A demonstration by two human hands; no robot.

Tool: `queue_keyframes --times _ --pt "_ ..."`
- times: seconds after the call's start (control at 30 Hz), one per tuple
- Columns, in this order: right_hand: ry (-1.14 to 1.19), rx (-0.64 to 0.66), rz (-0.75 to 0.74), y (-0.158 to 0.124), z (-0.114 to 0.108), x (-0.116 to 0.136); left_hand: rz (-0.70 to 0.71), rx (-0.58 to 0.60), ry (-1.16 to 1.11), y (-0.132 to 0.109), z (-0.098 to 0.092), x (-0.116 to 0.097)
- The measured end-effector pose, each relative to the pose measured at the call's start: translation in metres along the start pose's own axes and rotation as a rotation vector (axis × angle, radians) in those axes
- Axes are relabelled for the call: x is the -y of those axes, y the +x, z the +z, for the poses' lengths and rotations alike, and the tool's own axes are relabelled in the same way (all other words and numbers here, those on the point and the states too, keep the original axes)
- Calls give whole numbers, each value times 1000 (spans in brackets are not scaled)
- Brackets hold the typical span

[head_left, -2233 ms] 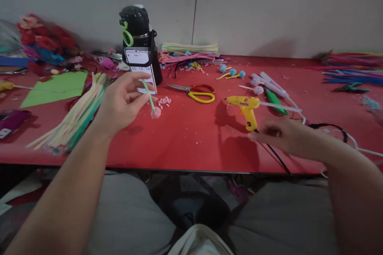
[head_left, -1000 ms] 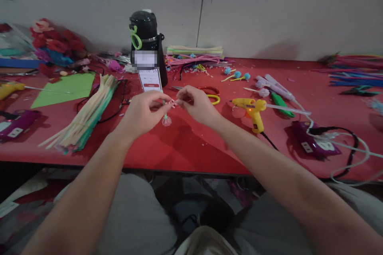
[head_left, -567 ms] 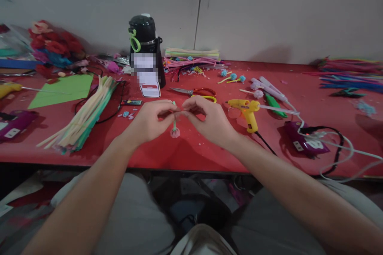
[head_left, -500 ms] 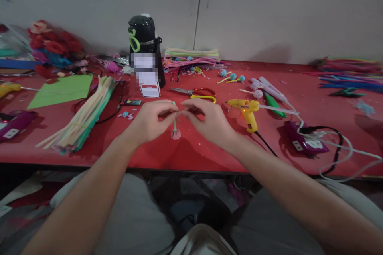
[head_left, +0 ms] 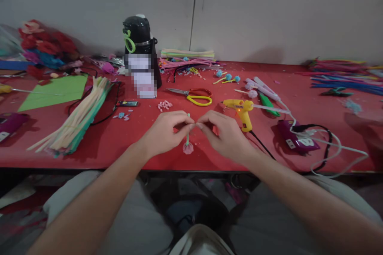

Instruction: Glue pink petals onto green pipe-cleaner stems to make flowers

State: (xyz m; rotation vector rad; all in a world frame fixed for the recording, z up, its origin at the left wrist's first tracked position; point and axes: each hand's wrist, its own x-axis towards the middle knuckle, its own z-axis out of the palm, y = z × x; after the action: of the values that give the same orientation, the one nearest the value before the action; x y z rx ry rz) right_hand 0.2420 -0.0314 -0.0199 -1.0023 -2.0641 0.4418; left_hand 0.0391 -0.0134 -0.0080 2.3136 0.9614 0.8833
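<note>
My left hand (head_left: pixel 165 133) is closed in a pinch around the thin green stem of a small pink flower (head_left: pixel 188 149). The flower hangs head down just in front of the table's near side. My right hand (head_left: pixel 226 134) is also pinched, its thumb and forefinger tips meeting those of my left hand beside the stem. Whatever lies between the right fingertips is too small to make out. Behind my left hand lies a little heap of pink bits (head_left: pixel 164 106). Scissors (head_left: pixel 199 97) with red and yellow handles lie beyond both hands.
A yellow glue gun (head_left: pixel 243 113) lies to the right, its cord near a purple power box (head_left: pixel 296 137). A pipe-cleaner bundle (head_left: pixel 77 115) lies left. Farther back stand a black bottle (head_left: pixel 137 34) and several blue-tipped stems (head_left: pixel 228 77) on the red table (head_left: pixel 161 161).
Both hands have shifted right and closer to the table's near edge, with the flower still in the left. The pink bits, hidden behind the left hand before, now show.
</note>
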Motion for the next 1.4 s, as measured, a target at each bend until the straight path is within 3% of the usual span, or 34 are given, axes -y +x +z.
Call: queue_keyframes --times 0.23,0.5,0.77,1.03,1.4 --pt "-191 -164 -137 -15 -1 -3 -22 -26 -126 4 14 -11" --pt "-91 -212 -133 -15 -9 -7 -39 -52 -153 2 13 -7" --pt "-137 -138 -200 -19 -11 -10 -187 -210 -464 -1 7 -1" --pt "-154 -154 -257 -20 2 0 -193 -259 -500 -2 6 -2" --pt "-208 -53 -253 -22 5 1 -139 -267 -391 -2 9 -3"
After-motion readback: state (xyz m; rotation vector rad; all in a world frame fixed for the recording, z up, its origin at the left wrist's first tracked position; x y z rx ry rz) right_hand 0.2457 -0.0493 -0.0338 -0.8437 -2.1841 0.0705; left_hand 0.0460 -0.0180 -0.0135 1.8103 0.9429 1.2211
